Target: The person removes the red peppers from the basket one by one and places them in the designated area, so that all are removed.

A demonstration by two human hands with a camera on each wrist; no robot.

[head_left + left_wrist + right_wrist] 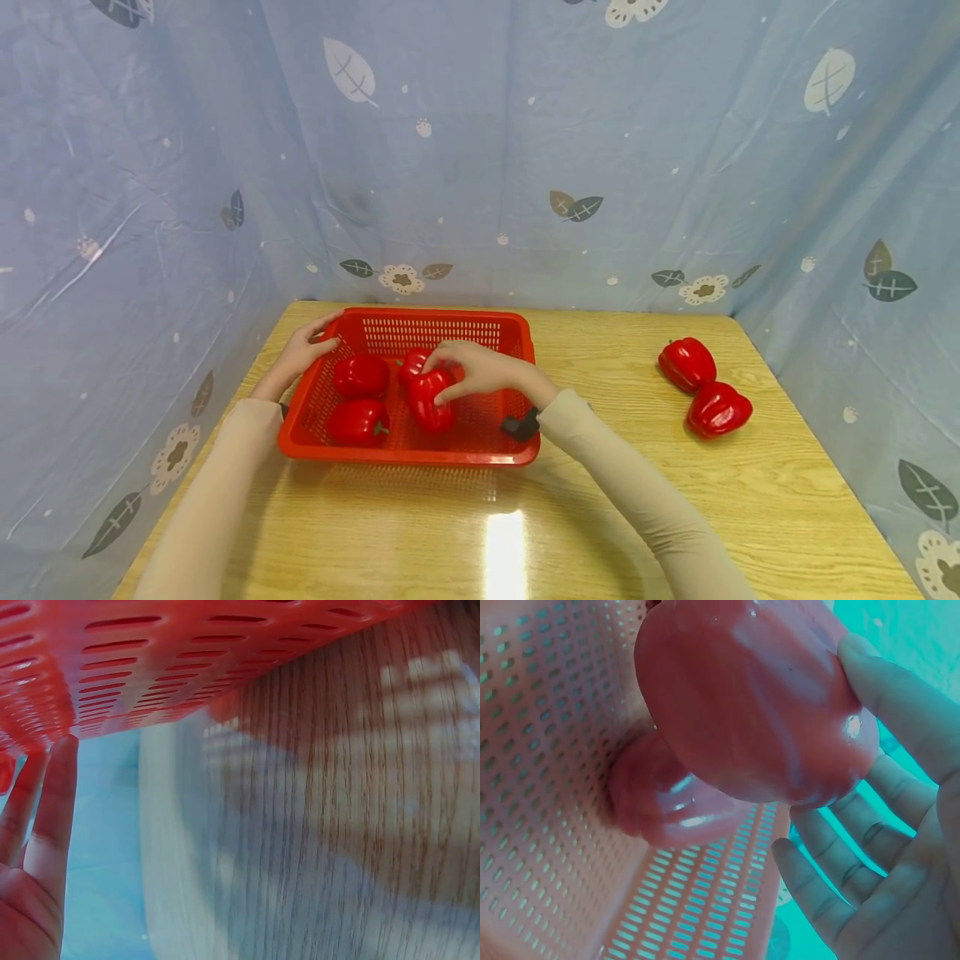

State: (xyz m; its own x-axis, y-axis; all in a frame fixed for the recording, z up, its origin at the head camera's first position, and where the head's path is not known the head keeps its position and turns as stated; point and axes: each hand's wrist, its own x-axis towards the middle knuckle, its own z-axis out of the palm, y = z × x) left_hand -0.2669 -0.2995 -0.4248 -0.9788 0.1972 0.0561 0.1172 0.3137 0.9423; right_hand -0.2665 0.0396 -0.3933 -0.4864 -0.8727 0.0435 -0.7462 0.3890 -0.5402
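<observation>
My right hand reaches over the red plastic basket and pinches a red bell pepper between thumb and fingers. In the right wrist view this pepper is above another bell pepper, which sits against the slotted wall. That one also shows partly behind my fingers in the head view. Two more bell peppers lie in the basket's left side. My left hand holds the basket's left rim near the back corner, thumb over the rim; in the left wrist view its fingers reach up the outer wall.
Two red bell peppers lie close together on the wooden table, right of the basket. A blue patterned curtain encloses the table at the back and both sides. Black straps are on the wrists.
</observation>
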